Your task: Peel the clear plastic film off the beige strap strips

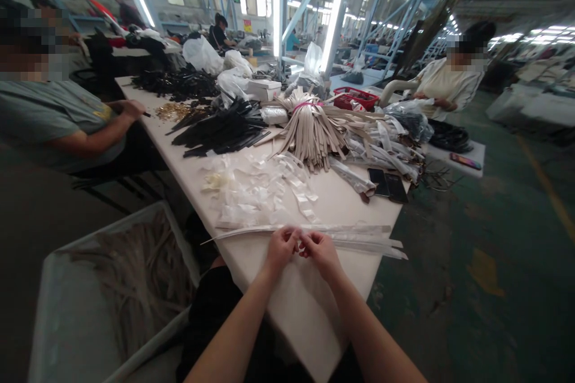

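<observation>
Both my hands meet over the near part of the white table (354, 209). My left hand (282, 245) is closed, its fingertips pinched on a long pale strip (247, 231) that runs out to the left past the table edge. My right hand (318, 246), also closed, pinches at the same spot, fingertips against those of my left. Just beyond and right of my hands lie several pale strips (372, 242). Crumpled translucent white wrapping pieces (265, 185) are spread behind my hands. What exactly sits between the fingertips is too small to tell.
Beige strips (309, 131) tied in a bundle, black strips (224, 128), a red basket (354, 97) and dark phone-like objects (387, 185) lie farther back. A white bin (47, 305) of strips stands lower left. One person sits left, another is at the right.
</observation>
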`<act>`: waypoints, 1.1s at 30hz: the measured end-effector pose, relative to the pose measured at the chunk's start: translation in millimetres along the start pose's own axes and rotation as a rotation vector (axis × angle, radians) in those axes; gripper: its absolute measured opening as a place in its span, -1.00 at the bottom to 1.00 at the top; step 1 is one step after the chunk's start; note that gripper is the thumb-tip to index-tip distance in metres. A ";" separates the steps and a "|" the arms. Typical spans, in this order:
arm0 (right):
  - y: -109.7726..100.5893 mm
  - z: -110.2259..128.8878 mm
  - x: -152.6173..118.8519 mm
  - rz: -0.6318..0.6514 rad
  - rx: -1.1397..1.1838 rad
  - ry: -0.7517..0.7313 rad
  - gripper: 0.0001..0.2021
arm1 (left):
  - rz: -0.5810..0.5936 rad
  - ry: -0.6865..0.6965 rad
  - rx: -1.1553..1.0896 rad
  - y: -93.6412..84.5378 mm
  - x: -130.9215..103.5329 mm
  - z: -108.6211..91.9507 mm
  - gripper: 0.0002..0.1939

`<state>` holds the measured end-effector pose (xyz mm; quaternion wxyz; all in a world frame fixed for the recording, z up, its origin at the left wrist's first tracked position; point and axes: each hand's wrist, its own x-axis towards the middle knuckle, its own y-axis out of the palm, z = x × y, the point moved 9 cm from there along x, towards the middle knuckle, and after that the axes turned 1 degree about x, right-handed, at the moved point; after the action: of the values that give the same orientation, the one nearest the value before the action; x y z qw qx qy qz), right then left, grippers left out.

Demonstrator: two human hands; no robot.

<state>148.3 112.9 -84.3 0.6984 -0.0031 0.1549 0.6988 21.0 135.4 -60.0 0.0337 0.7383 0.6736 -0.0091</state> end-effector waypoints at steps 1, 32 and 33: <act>-0.6 1.7 2.0 -0.009 -0.012 -0.003 -0.56 | 0.001 0.007 0.019 -0.5 0.6 0.9 -0.57; -48.2 188.8 378.8 -0.584 -1.029 0.024 0.27 | -0.025 -0.139 -0.292 -15.3 29.7 23.1 -0.68; -42.7 184.7 393.5 -0.560 -1.069 0.114 0.33 | -0.028 -0.146 -0.289 -15.3 30.3 24.9 -0.68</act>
<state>219.6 536.4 -4.4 0.7481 -0.4313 -0.1871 0.4683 9.4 165.4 -87.3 0.1884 0.7138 0.6737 0.0336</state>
